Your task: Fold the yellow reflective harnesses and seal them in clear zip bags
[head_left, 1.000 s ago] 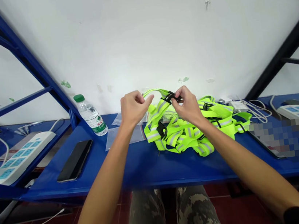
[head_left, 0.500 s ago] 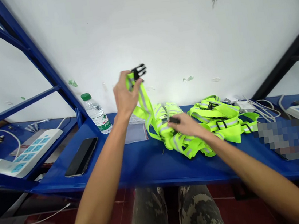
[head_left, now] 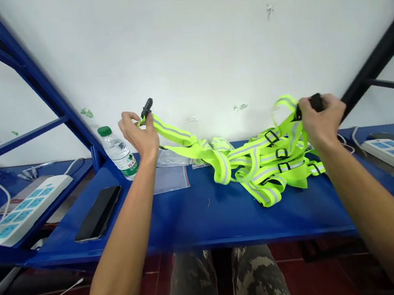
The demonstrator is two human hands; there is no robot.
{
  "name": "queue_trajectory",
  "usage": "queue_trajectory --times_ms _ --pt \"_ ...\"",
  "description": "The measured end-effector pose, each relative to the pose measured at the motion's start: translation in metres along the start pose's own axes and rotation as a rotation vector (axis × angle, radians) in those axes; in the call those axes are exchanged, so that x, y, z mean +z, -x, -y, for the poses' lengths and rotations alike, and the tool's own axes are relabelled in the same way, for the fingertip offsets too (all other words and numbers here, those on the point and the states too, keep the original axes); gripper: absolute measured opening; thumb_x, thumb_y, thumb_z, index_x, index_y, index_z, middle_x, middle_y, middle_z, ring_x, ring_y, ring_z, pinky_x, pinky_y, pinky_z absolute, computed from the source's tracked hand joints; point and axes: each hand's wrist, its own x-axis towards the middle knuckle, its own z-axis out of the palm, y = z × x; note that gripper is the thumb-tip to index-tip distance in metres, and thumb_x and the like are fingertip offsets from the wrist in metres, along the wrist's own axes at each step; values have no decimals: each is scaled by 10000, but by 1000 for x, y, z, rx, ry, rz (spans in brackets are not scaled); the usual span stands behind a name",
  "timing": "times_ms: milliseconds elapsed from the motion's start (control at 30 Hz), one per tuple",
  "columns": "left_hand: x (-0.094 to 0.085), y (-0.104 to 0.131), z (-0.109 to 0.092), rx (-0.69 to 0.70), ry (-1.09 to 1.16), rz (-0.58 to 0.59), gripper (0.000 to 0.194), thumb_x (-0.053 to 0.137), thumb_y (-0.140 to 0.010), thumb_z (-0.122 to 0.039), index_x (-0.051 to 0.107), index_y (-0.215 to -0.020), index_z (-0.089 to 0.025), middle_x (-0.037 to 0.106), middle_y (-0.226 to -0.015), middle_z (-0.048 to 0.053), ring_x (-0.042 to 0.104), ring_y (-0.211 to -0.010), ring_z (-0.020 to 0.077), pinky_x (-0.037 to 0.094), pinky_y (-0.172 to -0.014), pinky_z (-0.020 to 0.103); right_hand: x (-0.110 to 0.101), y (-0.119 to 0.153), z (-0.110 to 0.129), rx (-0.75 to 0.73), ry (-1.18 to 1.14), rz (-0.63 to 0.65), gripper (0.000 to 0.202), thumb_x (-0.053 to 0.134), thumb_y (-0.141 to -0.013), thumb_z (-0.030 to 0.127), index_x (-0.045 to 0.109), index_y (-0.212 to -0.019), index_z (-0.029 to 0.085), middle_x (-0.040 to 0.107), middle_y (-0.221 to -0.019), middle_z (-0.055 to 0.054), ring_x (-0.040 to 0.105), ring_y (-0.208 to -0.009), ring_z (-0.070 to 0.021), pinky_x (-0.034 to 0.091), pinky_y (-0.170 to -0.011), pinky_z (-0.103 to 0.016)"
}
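Note:
Neon yellow webbing with grey reflective stripes and black buckles (head_left: 256,156) lies tangled on the blue shelf (head_left: 192,220). My left hand (head_left: 140,134) is closed on a strap end with a black buckle (head_left: 147,107), raised above the shelf near the bottle. My right hand (head_left: 323,119) is pinched round a black buckle piece (head_left: 316,102) on another yellow strap end, above the right side of the pile. The straps run from both hands down into the tangle.
A water bottle (head_left: 120,153) with a green cap stands at the left, beside clear plastic bags (head_left: 170,177). A black phone (head_left: 99,213) lies nearer the front. White power strips (head_left: 27,208) are at both sides, with blue and black frame posts.
My hands have moved apart, the left one leftward and lower, the right one far right and up with its buckle. The straps are spread wider, and the view has shifted slightly right.

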Motion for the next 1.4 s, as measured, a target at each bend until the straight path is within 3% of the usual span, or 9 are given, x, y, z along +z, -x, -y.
queue_trajectory --times_ms 133,333,600,733,867,967,1100,1200,1400 --pt "4 0 9 -43 -25 30 350 710 -815 -319 377 -748 -239 488 -781 -32 415 -1192 194 235 -888 302 -3 11 46 -20 -236 275 211 682 -779 353 673 -751 145 579 -671 -49 475 -587 -101 374 -578 -301" --pt "30 26 0 -180 181 120 309 705 -769 -151 409 -710 -219 574 -828 -36 528 -965 140 344 -792 234 12 26 89 115 -677 532 249 686 -800 417 591 -797 186 607 -716 -13 551 -655 -122 456 -639 -281" --pt "56 87 -4 -543 468 463 278 750 -748 -206 542 -930 -239 649 -834 -28 578 -731 110 415 -703 202 36 80 107 221 -629 997 495 700 -692 668 582 -739 190 609 -643 -23 571 -610 -170 473 -553 -300" --pt "55 102 -9 -674 554 666 338 820 -679 -332 664 -948 -202 680 -865 20 633 -825 158 466 -803 267 44 96 109 0 -579 963 503 590 -774 685 598 -833 186 603 -683 -9 550 -615 -154 442 -552 -278" --pt "53 107 -9 -641 504 799 338 869 -592 -331 723 -849 -166 707 -880 36 638 -855 172 469 -844 278 48 103 108 -107 -480 802 457 426 -899 638 530 -1027 212 597 -723 4 566 -639 -168 453 -613 -297" --pt "55 105 -3 -601 435 757 316 847 -610 -358 734 -837 -169 714 -853 29 637 -813 171 483 -793 279 40 109 110 -180 -360 660 445 375 -937 599 499 -1111 208 605 -766 -23 582 -700 -205 467 -694 -348" --pt "58 100 6 -571 322 558 277 811 -631 -371 723 -781 -156 693 -766 23 614 -721 166 480 -689 275 18 129 119 -554 -172 450 458 486 -903 549 530 -1174 183 625 -1089 -148 557 -1037 -305 430 -904 -450" --pt "61 99 8 -515 270 525 249 780 -656 -368 702 -752 -152 667 -724 15 589 -689 159 465 -651 267 11 149 124 -697 6 519 538 592 -837 532 538 -1220 157 581 -1256 -199 499 -1155 -367 406 -942 -501" --pt "63 102 6 -410 145 617 228 751 -690 -373 654 -700 -167 639 -684 6 577 -675 159 445 -645 267 27 155 107 -681 155 569 459 479 -813 81 530 -1269 103 603 -1266 -214 524 -1158 -361 383 -974 -515"
